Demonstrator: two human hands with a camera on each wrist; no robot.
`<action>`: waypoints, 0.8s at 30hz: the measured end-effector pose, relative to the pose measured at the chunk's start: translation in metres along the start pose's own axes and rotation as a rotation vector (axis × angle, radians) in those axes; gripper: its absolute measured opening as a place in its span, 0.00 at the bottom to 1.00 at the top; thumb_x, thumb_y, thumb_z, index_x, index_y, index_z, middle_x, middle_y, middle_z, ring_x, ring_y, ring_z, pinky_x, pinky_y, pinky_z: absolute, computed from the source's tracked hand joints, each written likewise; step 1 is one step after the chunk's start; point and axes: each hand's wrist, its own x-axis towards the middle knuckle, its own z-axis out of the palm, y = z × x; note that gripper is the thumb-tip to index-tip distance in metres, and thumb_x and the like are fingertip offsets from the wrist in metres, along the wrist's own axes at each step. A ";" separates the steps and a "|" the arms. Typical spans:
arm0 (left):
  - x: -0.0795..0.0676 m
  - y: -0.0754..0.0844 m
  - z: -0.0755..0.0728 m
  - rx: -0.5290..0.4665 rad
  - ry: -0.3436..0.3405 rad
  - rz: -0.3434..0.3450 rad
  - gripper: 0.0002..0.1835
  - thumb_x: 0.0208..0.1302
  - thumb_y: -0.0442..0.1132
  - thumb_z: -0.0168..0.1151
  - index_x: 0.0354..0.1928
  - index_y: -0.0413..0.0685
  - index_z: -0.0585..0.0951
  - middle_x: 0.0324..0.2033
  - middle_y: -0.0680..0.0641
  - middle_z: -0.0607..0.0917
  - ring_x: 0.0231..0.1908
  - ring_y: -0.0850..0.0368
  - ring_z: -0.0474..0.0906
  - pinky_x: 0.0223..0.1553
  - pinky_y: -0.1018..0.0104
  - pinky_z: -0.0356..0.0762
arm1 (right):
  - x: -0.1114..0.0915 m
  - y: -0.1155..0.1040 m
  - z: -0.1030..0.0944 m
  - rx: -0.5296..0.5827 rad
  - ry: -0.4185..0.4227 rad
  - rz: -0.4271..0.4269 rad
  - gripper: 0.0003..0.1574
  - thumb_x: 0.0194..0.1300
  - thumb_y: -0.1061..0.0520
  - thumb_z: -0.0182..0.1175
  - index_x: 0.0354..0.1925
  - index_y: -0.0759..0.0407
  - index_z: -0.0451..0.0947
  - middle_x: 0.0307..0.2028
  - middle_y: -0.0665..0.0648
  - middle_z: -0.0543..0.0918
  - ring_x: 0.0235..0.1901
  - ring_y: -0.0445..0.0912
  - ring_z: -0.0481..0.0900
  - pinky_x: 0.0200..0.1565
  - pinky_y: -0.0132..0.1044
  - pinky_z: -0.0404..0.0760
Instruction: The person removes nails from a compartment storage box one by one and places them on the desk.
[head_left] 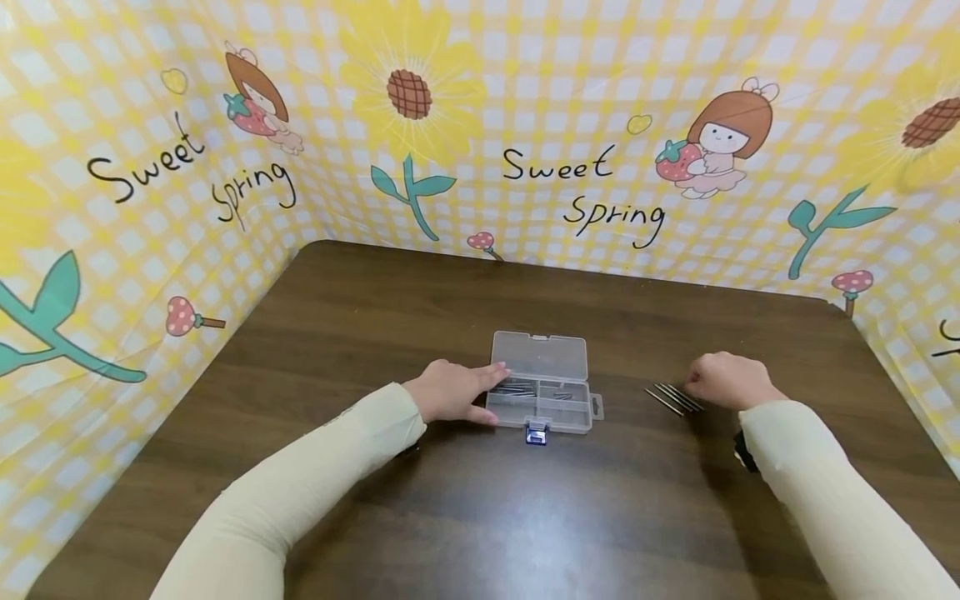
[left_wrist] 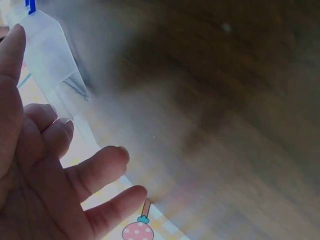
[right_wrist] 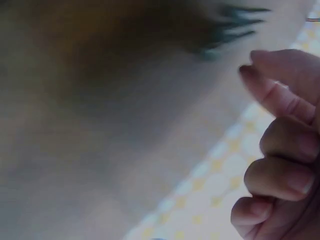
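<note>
My left hand [head_left: 453,392], fingers extended, touches the open, clear plastic compartment box [head_left: 566,413]. My right hand [head_left: 727,379], fingers curled, nothing visibly grasped, is beside the thin metal rods [head_left: 664,402] on the brown tabletop [head_left: 360,308]; pinching mid-shaft should suit.

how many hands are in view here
2: the left hand is at the left side of the open plastic box, and the right hand is beside the thin metal rods.
</note>
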 end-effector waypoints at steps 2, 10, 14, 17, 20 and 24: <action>-0.001 0.001 -0.001 -0.003 -0.001 -0.003 0.43 0.60 0.65 0.57 0.73 0.56 0.60 0.71 0.56 0.61 0.39 0.52 0.83 0.37 0.57 0.74 | 0.007 -0.015 -0.007 -0.018 0.031 -0.016 0.10 0.61 0.59 0.56 0.28 0.54 0.84 0.25 0.52 0.82 0.25 0.45 0.77 0.24 0.46 0.73; -0.002 0.004 -0.004 0.033 -0.035 -0.044 0.45 0.59 0.68 0.56 0.74 0.57 0.57 0.71 0.57 0.59 0.45 0.53 0.82 0.38 0.58 0.73 | 0.050 -0.109 -0.030 0.017 0.072 -0.176 0.13 0.62 0.56 0.59 0.43 0.55 0.85 0.43 0.55 0.85 0.43 0.53 0.82 0.39 0.51 0.79; -0.002 0.004 -0.002 0.022 -0.033 -0.041 0.45 0.59 0.67 0.56 0.74 0.56 0.58 0.71 0.56 0.59 0.44 0.53 0.82 0.32 0.61 0.73 | 0.067 -0.148 -0.030 0.015 0.008 -0.228 0.13 0.63 0.55 0.60 0.44 0.52 0.86 0.48 0.54 0.84 0.47 0.51 0.81 0.41 0.49 0.79; -0.001 0.001 0.001 -0.001 -0.015 -0.015 0.45 0.60 0.67 0.56 0.74 0.54 0.59 0.71 0.55 0.60 0.44 0.53 0.82 0.29 0.62 0.74 | 0.073 -0.164 -0.025 -0.004 -0.035 -0.265 0.12 0.62 0.55 0.61 0.43 0.51 0.87 0.46 0.53 0.85 0.46 0.49 0.81 0.41 0.48 0.79; 0.001 -0.002 0.002 -0.029 -0.003 0.010 0.44 0.60 0.66 0.57 0.73 0.53 0.59 0.71 0.54 0.61 0.46 0.53 0.82 0.32 0.61 0.76 | 0.077 -0.171 -0.017 -0.025 -0.050 -0.304 0.10 0.61 0.55 0.62 0.40 0.50 0.88 0.41 0.50 0.86 0.42 0.47 0.82 0.40 0.47 0.80; 0.001 -0.003 0.002 -0.062 -0.003 0.030 0.44 0.60 0.64 0.58 0.73 0.51 0.59 0.71 0.53 0.60 0.53 0.52 0.78 0.40 0.57 0.77 | 0.078 -0.176 -0.007 -0.055 -0.044 -0.336 0.08 0.59 0.55 0.64 0.36 0.48 0.88 0.37 0.48 0.87 0.38 0.45 0.83 0.38 0.48 0.80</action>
